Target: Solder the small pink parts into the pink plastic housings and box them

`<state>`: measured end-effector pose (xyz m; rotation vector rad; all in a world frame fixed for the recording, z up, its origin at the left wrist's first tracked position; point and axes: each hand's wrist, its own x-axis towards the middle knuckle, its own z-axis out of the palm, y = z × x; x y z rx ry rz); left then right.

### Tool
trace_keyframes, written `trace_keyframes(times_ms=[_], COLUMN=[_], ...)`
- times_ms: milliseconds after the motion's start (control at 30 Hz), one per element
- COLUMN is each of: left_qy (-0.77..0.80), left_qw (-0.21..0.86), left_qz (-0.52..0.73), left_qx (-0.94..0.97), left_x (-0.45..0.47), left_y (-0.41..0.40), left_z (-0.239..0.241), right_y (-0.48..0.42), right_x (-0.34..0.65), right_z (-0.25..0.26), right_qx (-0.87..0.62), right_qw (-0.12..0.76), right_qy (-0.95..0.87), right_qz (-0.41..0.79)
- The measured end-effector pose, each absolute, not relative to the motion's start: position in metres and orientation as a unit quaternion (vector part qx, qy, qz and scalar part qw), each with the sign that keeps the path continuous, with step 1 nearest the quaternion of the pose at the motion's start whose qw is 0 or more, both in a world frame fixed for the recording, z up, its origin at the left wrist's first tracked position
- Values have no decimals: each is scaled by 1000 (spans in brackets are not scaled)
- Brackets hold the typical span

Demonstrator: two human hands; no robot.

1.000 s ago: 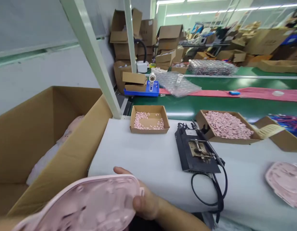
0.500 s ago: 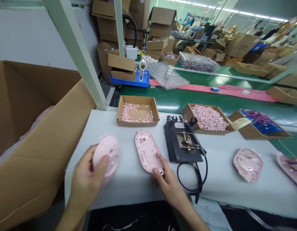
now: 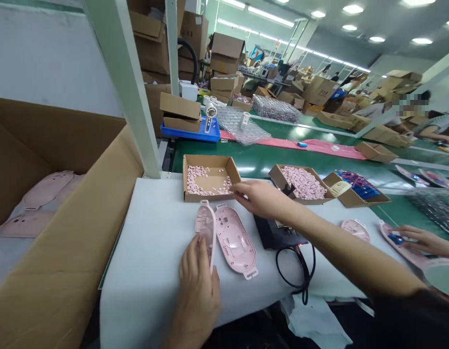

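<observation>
My left hand [image 3: 198, 286] is closed around a pink plastic shell [image 3: 210, 235], held tilted on its edge with its hollow inside facing left. Just right of it, a second pink shell [image 3: 237, 240] lies hollow side up on the white work surface. My right hand [image 3: 259, 198] reaches across to the front right corner of a small cardboard box [image 3: 210, 198]. Its fingertips are drawn together near small pink plastic pieces [image 3: 196, 180] inside; whether they pinch a piece is hidden. Behind my right forearm sits a black fixture [image 3: 270, 232], partly covered.
A large carton [image 3: 111, 194] with pink shells stands at left, beside a metal post [image 3: 132, 97]. More pink pieces [image 3: 302, 183] fill another box. Blue and red wired parts [image 3: 357, 184] lie farther right. A co-worker's hand [image 3: 421, 240] works there. A black cable [image 3: 306, 276] loops near the front.
My right hand has left the shell on the table and moved up to the small box. My left hand has brought its shell rightward, beside the other one, and turned it on edge.
</observation>
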<state>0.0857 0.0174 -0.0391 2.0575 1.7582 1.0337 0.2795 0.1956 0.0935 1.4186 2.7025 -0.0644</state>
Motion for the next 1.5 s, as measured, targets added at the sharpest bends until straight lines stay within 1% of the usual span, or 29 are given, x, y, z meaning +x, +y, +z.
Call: trace_keyframes(times_ms=[100, 200, 267, 367, 433, 533, 633, 667, 700, 733, 767, 833, 900, 967, 1033, 1133, 1233, 1367, 1500], left_qy=[600, 624, 649, 667, 647, 593, 543, 530, 518, 507, 496, 477, 470, 481, 508, 555, 578, 579, 573], left_qw=[72, 4, -21, -8, 23, 76, 108, 114, 118, 121, 125, 138, 151, 141, 111, 66, 61, 76, 79], left_qz=[351, 306, 256, 214, 204, 205, 225, 231, 236, 242, 252, 279, 308, 337, 359, 382, 378, 360, 338], left_qx=[715, 719, 717, 713, 735, 775, 802, 808, 814, 818, 821, 822, 813, 797, 775, 736, 720, 728, 742], left_x=[74, 58, 55, 59, 61, 52, 34, 28, 23, 17, 13, 5, 0, -2, -1, 2, 6, 6, 5], left_y=[8, 0, -5, -10, -12, -9, -2, 1, 4, 7, 10, 17, 25, 35, 46, 57, 61, 59, 57], left_z=[-41, -43, -44, -43, -40, -32, -25, -22, -20, -18, -16, -11, -7, -6, -10, -21, -32, -38, -39], right_y=[263, 292, 296, 297, 295, 276, 227, 206, 185, 166, 150, 130, 126, 134, 145, 155, 156, 156, 157], right_x=[239, 212, 205, 206, 213, 228, 240, 240, 239, 236, 231, 220, 209, 202, 199, 199, 199, 198, 195], right_z=[85, 66, 56, 55, 68, 98, 121, 121, 118, 109, 97, 65, 32, 9, -3, -6, -6, -9, -9], right_qx=[451, 431, 419, 407, 406, 409, 381, 342, 303, 273, 257, 253, 255, 240, 216, 195, 203, 214, 227], right_qw=[154, 238, 268, 277, 248, 154, 9, -82, -153, -203, -234, -268, -271, -232, -184, -157, -144, -155, -175], right_qy=[879, 870, 867, 870, 879, 899, 923, 931, 930, 923, 913, 896, 896, 920, 947, 962, 961, 955, 951], right_qz=[-22, -23, -21, -27, -34, -35, -57, -95, -140, -180, -215, -249, -243, -205, -153, -112, -120, -133, -117])
